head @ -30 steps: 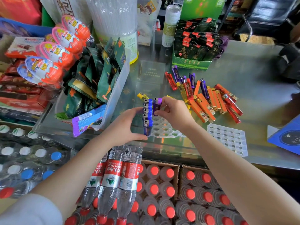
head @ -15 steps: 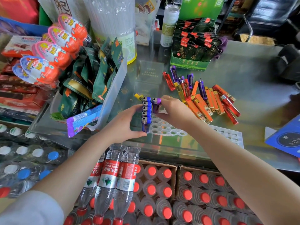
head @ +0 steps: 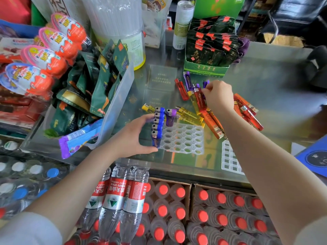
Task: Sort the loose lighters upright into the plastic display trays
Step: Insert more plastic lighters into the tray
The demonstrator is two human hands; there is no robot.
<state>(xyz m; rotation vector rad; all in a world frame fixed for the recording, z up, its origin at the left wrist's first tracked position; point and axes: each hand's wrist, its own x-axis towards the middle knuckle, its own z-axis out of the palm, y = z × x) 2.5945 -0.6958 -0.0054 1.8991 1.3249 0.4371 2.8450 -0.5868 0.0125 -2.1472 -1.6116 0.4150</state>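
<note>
On the glass counter, the left hand (head: 131, 138) curls thumb and fingers around the near-left edge of the clear plastic display tray (head: 184, 138), while the right hand (head: 218, 97) reaches far right, fingertips pinching a purple lighter (head: 205, 84) in the loose pile of orange, red and yellow lighters (head: 212, 121). Five blue-capped lighters (head: 158, 126) stand upright along the tray's left column, one purple lighter (head: 170, 117) beside them; its other holes are unfilled.

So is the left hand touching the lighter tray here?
Touching. In the head view the left hand holds the left side of the tray, thumb at its front corner and fingers against the row of blue lighters standing in it.
</note>
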